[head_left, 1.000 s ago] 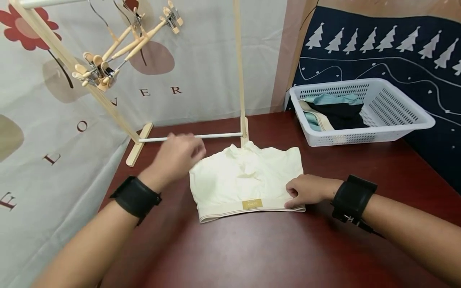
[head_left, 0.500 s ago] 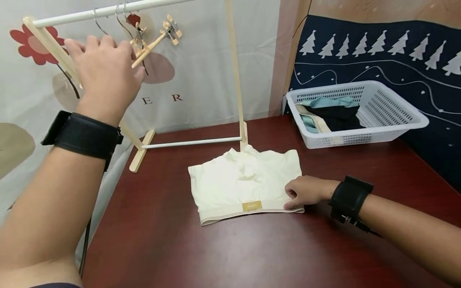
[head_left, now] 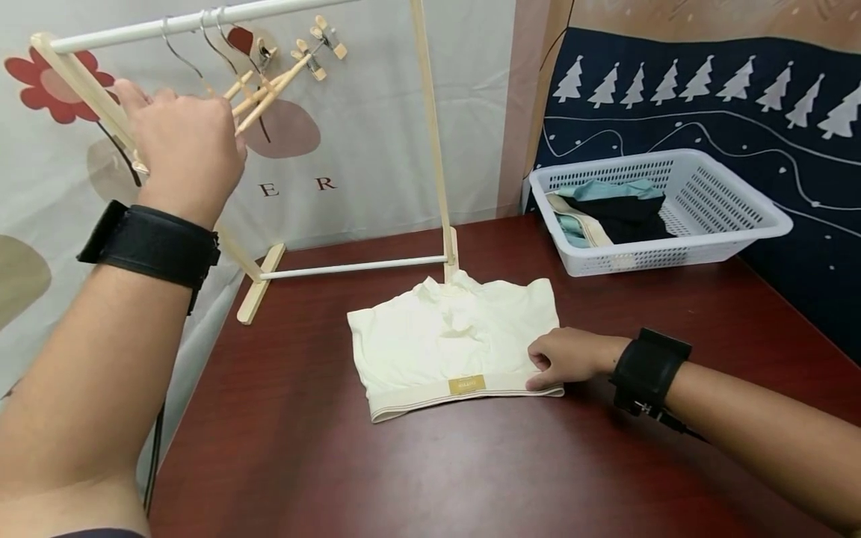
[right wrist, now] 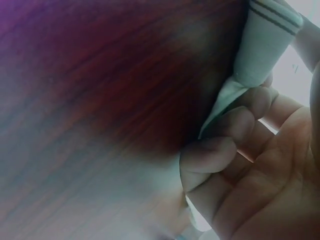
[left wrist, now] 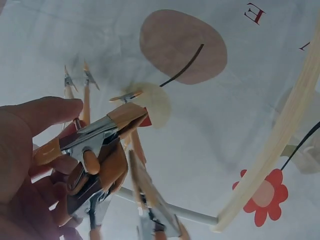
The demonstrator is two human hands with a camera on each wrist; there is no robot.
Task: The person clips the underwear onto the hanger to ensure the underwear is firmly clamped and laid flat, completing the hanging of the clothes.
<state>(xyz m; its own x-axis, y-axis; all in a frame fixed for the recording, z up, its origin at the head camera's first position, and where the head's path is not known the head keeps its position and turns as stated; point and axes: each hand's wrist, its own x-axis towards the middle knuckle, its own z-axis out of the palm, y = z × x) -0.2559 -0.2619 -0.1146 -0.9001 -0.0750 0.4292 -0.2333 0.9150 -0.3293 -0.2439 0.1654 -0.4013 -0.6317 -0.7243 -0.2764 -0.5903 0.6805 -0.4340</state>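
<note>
Table [head_left: 403,478]: glossy, reddish-brown; I see a pale basket [head_left: 639,258] of clothes at its far right.
Room: printed pale cloth [head_left: 377,149] behind, navy tree-patterned cloth [head_left: 673,138] beyond the basket.
Garment [head_left: 403,351]: cream, lying flat on the table.
Left hand [head_left: 188,149]: raised beside the rack [head_left: 431,112], fingers curled around a hanger clip [left wrist: 95,135].
Right hand [head_left: 572,355]: fingers curled, gripping the garment's waistband near its right end.

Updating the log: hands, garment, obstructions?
Left hand holds clip hanger; right hand pinches cream garment. Garment spread on table. Basket off right, clear of both hands.
</note>
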